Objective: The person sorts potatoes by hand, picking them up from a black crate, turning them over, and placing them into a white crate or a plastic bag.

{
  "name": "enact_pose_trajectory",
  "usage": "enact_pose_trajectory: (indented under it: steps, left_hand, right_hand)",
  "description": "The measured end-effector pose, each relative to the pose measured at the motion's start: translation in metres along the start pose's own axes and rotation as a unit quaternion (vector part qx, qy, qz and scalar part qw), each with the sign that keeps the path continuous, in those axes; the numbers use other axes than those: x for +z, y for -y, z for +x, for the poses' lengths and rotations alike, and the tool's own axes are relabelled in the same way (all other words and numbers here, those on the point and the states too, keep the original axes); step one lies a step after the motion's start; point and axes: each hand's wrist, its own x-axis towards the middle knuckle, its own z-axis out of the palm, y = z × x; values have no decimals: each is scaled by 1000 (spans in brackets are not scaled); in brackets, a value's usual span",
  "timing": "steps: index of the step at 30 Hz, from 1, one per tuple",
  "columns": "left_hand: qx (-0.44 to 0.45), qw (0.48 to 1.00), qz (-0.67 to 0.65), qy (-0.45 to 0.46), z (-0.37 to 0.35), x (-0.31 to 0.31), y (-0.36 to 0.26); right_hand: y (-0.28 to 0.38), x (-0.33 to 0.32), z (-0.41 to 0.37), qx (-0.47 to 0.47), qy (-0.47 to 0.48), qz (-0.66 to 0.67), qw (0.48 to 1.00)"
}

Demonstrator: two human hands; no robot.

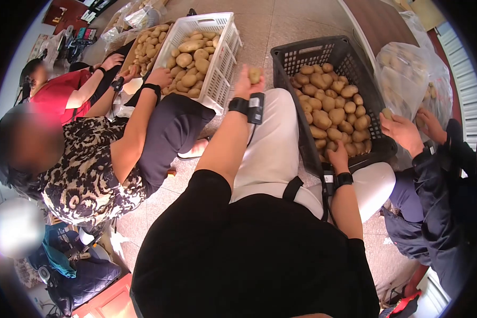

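Observation:
My left hand (243, 85) is raised between the two crates, its fingers closed round a potato (255, 75). Over the near end of the black plastic crate (308, 44), my right hand (338, 157) reaches down with curled fingers at a potato (332, 145); part of its grip is hidden. Many loose brown potatoes (328, 100) fill the middle of that crate. Both my wrists wear black straps with small devices.
A white crate (225, 58) of larger potatoes stands left, with another potato-filled container (147, 45) beyond it. Co-workers sit on both sides. At right, a person's hands (403, 131) are beside clear plastic bags (405, 79) holding potatoes.

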Motion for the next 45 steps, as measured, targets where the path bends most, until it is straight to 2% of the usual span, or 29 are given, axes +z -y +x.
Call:
enact_pose_trajectory:
  steps: [2,5,7,9,12,14,18,20,22,24,26,28,30,32,33,34,37,40,45]
  left_hand:
    - [53,998,-25,3,11,-17,-37]
    - [110,983,-129,-67,19,-35,-80]
    - [140,978,-134,-73,33,-56,-105]
    - [165,973,-138,-88,26,-55,-118]
    - [155,966,-178,-103,29,-56,-130]
    - [260,952,-132,-96,42,-58,-133]
    - [288,944,-140,-79,44,-41,-124]
    - [253,965,-64,-10,27,-16,-97]
    - [200,978,-50,41,22,-1,-58]
    - [202,944,213,149,16,2,-4]
    - [1,987,59,147,-2,15,54]
    - [-74,981,129,121,-36,24,106]
    - [-148,964,174,139,-48,13,153]
    - [-217,921,301,115,-62,5,178]
    - [-221,891,364,157,-58,-6,185]
    - [-213,886,382,153,-55,-15,194]
    - [-218,884,387,149,-61,-12,191]
    - [-228,873,405,148,-64,-8,187]
    - [-221,845,463,153,-65,-9,190]
  right_hand:
    - [-1,1,1,-37,31,-45,998]
    - [3,0,-3,-53,37,-90,994]
    - [0,2,0,-62,55,-116,990]
    - [-8,7,4,-65,108,-112,986]
    - [-5,5,0,-97,85,-123,984]
    - [8,-1,-6,-91,74,-133,984]
    - [5,-1,-3,-58,78,-107,989]
    - [1,1,-1,-48,84,-104,990]
    - [-1,4,0,-38,92,-103,990]
    - [-3,6,-1,-98,80,-116,985]
    - [-6,6,-1,-122,64,-118,983]
    - [-5,5,-1,-87,75,-123,986]
    - [-6,4,-1,-83,54,-121,988]
    - [-15,8,2,-97,36,-121,987]
    - [-10,6,-3,-83,5,-121,989]
    - [-2,3,-7,-73,-26,-121,990]
    - [19,-9,-14,-27,50,-201,978]
    - [16,-7,-16,1,84,-196,977]
    - [36,-18,-18,67,58,-198,976]
